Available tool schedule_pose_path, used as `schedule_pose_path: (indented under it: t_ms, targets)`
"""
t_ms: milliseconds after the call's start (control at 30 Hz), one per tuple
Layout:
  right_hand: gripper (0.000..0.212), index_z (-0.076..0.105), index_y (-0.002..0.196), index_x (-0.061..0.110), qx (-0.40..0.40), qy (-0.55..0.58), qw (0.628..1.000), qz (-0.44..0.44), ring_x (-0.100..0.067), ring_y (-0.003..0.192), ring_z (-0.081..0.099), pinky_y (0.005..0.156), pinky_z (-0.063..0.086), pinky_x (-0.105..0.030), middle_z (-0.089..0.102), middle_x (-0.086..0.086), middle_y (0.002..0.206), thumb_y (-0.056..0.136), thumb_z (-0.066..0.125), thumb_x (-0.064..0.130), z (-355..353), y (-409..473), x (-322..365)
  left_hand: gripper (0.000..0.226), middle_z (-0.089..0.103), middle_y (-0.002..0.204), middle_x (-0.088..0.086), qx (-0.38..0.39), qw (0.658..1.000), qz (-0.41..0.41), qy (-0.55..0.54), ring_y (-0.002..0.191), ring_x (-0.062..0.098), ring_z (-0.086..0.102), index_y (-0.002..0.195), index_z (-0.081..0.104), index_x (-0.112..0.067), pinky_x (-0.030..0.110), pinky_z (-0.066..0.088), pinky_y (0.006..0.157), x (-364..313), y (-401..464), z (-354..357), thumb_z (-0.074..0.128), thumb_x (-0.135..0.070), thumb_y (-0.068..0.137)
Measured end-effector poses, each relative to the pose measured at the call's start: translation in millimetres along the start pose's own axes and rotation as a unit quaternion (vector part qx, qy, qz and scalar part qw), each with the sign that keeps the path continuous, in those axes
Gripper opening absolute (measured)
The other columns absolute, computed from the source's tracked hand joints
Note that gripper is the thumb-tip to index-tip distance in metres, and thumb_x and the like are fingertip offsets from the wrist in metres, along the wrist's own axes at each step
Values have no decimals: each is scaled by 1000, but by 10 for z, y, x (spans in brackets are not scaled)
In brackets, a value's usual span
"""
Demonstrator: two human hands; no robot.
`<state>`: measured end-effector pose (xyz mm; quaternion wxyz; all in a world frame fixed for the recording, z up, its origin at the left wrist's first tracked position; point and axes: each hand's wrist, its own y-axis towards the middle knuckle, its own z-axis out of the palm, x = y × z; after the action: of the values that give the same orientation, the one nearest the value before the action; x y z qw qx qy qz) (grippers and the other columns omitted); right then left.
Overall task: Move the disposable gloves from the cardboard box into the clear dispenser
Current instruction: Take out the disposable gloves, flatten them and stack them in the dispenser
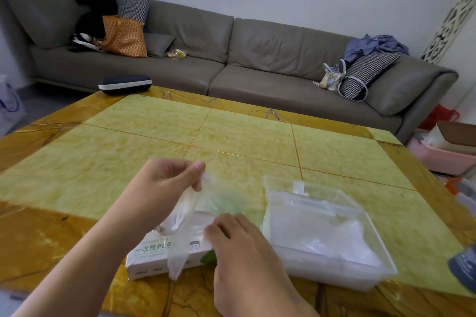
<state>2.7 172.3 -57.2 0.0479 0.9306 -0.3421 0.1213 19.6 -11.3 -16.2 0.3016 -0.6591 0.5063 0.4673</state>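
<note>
Head view: at a yellow marble-patterned table (154, 136), a person's left hand (164, 183) is raised above a white cardboard box (154, 257), thumb and forefinger pinched on the top of a thin translucent disposable glove (185, 226) that hangs down in front of the box and blurs with motion. The right hand (244, 252) rests low at the box's right end, its fingers curled at the box top beside the hanging glove; whether they grip the film or only steady the box cannot be told. The box, printed with green characters on its front face, lies near the table's front edge. Just to the right of the box, nearly touching it, stands the clear dispenser (334, 265), its transparent lid (304, 188) tilted up at the far side, with a pale layer of film visible inside.

Beyond the box, at the table's far left corner, lies a dark case with a white band (125, 84). Behind the table runs a grey sofa (257, 59) bearing an orange bag (123, 36), checked cushions and loose clothing.
</note>
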Motion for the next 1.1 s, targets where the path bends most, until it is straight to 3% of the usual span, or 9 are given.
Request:
schedule_pose_path:
  t_ms: [200, 333, 467, 567, 633, 733, 900, 1033, 1100]
  targets:
    - [67, 39, 152, 22, -12, -7, 1000, 15, -24, 135, 31, 118, 32, -36, 37, 2, 152, 88, 55, 7, 82, 10, -5, 52, 42, 52, -4, 115, 993, -11, 36, 44, 12, 28, 71, 72, -10, 22, 24, 45, -58, -50, 129, 57, -52, 97]
    - [70, 30, 154, 28, -11, 16, 999, 35, -25, 136, 32, 116, 29, -33, 41, 3, 148, 91, 51, 8, 72, -15, 22, 57, 50, 49, -2, 89, 990, -50, -92, 36, 5, 37, 77, 58, 15, 12, 30, 39, -148, -73, 145, 59, -37, 99]
    - [46, 57, 130, 27, -84, 102, 990, 51, -10, 124, 48, 102, 47, -26, 49, 14, 132, 89, 50, 6, 3, -49, -46, 46, 57, 49, 8, 12, 971, -104, -214, 33, 11, 43, 67, 71, 2, 17, 34, 34, -157, -52, 137, 63, -33, 96]
    - [32, 65, 108, 25, -221, 213, 947, 98, 1, 105, 58, 93, 49, -19, 60, 18, 108, 93, 54, -2, -162, -86, -126, 43, 71, 73, 28, -3, 943, -141, -302, 54, 25, 68, 76, 76, 5, 31, 58, 56, -107, 1, 87, 64, -30, 97]
    - [15, 59, 111, 32, -287, 322, 895, 111, 1, 110, 59, 90, 48, -20, 62, 18, 109, 98, 60, 23, -319, -130, -177, 44, 73, 85, 28, 28, 938, -138, -317, 72, 32, 70, 79, 78, 4, 35, 57, 67, -43, 32, 67, 63, -35, 95]
    - [38, 63, 119, 35, -176, 452, 866, 121, 4, 117, 60, 98, 46, -22, 66, 20, 121, 92, 62, 61, -495, -152, -275, 48, 69, 76, 27, 126, 910, -150, -366, 63, 32, 73, 77, 75, 7, 31, 61, 57, -88, 37, 168, 53, -30, 97]
    - [12, 70, 90, 5, -229, 533, 795, 179, -26, 58, 68, 55, 58, -39, 69, -9, 70, 101, 66, 9, -546, -122, -448, 45, 74, 86, 29, 152, 904, -180, -358, 71, 34, 74, 98, 76, 11, 34, 63, 63, -18, 32, 295, 63, -31, 90]
    - [19, 73, 84, 15, -263, 509, 790, 219, -16, 42, 41, 38, 32, -20, 53, -1, 56, 102, 66, 13, -638, -169, -679, 35, 69, 66, 11, -5, 930, -188, -317, 48, 20, 64, 86, 73, -2, 25, 53, 43, -29, 46, 318, 66, -34, 96]
    - [16, 74, 86, 14, -256, 502, 795, 223, -14, 42, 39, 37, 30, -19, 51, -1, 55, 101, 67, 15, -639, -189, -744, 53, 77, 83, 14, 74, 935, -166, -304, 60, 27, 68, 102, 71, -5, 32, 57, 52, -87, 11, 312, 61, -56, 91]
